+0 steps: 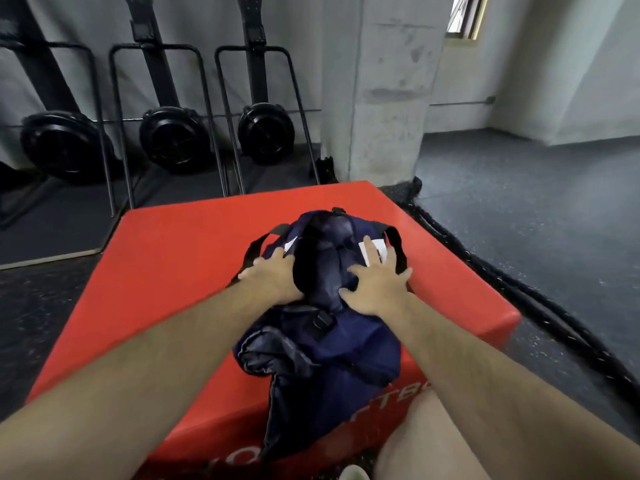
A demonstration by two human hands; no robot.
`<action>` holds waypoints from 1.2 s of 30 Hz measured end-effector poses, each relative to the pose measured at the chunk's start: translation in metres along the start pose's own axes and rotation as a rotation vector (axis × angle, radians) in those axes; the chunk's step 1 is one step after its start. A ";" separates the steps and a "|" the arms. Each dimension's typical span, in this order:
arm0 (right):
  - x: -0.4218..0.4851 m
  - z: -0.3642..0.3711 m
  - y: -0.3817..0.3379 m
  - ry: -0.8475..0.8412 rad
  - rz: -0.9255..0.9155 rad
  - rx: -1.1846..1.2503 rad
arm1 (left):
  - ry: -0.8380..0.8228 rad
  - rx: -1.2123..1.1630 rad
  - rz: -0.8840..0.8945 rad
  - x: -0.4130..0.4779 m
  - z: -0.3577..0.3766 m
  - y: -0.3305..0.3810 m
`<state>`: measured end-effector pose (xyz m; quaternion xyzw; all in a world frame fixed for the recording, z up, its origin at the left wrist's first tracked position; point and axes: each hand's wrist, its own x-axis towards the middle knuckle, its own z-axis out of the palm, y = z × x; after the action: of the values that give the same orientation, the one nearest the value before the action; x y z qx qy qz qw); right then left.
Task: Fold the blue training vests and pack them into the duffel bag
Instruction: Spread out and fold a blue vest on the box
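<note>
Left hand (273,277) and right hand (377,287) press spread-fingered, gripping nothing, on the bag (329,348) at frame centre. The bag overhangs the box (173,271); pressure may tip it off.

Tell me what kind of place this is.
Most likely a gym: three black fan-wheel machines stand along the wall, the duffel bag lies on a red padded box, and a thick black rope lies on the speckled rubber floor.
</note>
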<state>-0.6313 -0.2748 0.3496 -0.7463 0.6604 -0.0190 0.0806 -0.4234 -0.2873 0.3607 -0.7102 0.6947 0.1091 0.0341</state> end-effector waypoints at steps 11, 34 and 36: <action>0.026 0.027 -0.007 -0.205 0.336 -0.066 | 0.056 0.085 -0.224 0.022 0.015 -0.029; -0.031 0.010 0.066 -0.080 0.023 -0.053 | -0.091 -0.778 0.194 0.016 0.033 0.103; -0.029 0.011 0.077 -0.101 0.074 -0.087 | -0.090 -0.784 0.221 0.016 0.033 0.112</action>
<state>-0.7086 -0.2543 0.3296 -0.7242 0.6829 0.0504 0.0819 -0.5384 -0.3002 0.3372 -0.5850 0.6704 0.3996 -0.2204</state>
